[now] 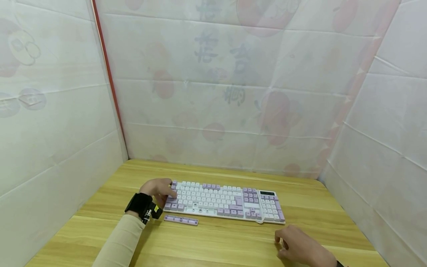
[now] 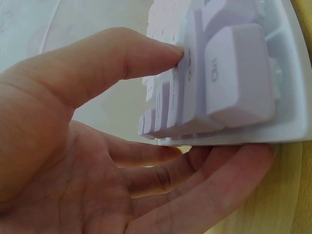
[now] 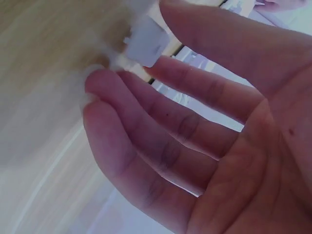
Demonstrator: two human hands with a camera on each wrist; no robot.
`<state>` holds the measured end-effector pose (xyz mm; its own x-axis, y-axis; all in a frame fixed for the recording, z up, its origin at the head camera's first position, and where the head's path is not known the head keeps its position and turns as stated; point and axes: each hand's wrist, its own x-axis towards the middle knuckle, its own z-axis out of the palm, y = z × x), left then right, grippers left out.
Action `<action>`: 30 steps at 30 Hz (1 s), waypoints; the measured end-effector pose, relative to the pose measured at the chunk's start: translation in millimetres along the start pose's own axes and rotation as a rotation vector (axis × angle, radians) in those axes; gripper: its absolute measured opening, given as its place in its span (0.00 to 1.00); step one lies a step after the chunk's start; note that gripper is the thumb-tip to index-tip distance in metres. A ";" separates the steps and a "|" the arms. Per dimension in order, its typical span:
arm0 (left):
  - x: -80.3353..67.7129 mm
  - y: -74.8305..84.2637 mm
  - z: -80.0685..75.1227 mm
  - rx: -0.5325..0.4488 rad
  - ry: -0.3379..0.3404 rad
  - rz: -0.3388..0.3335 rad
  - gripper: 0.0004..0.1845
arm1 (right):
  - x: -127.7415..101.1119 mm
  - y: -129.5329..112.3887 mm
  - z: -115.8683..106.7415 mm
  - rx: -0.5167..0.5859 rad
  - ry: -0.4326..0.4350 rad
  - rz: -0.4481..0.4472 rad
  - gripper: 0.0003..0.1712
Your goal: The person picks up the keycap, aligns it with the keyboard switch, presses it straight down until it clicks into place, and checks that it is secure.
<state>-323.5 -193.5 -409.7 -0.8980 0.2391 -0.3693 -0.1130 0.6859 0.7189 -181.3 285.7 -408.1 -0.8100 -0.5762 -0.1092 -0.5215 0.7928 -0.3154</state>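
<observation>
A white and lilac keyboard (image 1: 210, 200) lies on the table with several bare key spots along its lower rows. My left hand (image 1: 159, 190) grips its left end: the thumb (image 2: 146, 53) presses on the lilac keys near the Ctrl keycap (image 2: 239, 73), and the other fingers run along the side edge. Off the keyboard's right front corner, my right hand (image 1: 297, 245) is low over the wood. Between its thumb and index finger it pinches a small white keycap (image 3: 147, 43); the head view hides this keycap. A long lilac space bar keycap (image 1: 181, 220) lies underside up before the keyboard.
The keyboard's white cable (image 1: 261, 207) is bundled across its right part. The wooden table (image 1: 213, 246) is bordered by patterned white cloth walls (image 1: 213, 111) at the back and both sides.
</observation>
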 end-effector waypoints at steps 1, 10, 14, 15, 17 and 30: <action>0.0 0.1 0.0 -0.002 -0.002 0.001 0.29 | 0.0 0.1 -0.2 -0.011 -0.004 -0.004 0.06; -2.3 1.4 0.4 -0.001 0.006 0.004 0.26 | 0.8 0.2 0.4 -0.050 0.003 -0.095 0.14; -2.7 2.1 1.1 0.003 0.003 0.002 0.25 | 1.7 0.0 1.1 -0.036 0.027 -0.127 0.16; -2.8 2.4 1.2 0.003 0.002 0.002 0.25 | 1.9 0.1 1.3 -0.035 0.033 -0.134 0.16; -2.7 2.4 1.4 0.004 0.001 0.000 0.25 | 2.4 -0.2 1.5 -0.033 0.036 -0.135 0.16; 1.3 0.1 0.8 0.019 -0.002 0.002 0.25 | 15.1 -9.9 -11.9 -0.050 0.020 -0.090 0.10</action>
<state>-324.3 -192.6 -410.5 -0.8973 0.2423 -0.3690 -0.1030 0.6979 0.7087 -191.6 271.5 -395.4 -0.7642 -0.6418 -0.0637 -0.6047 0.7473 -0.2755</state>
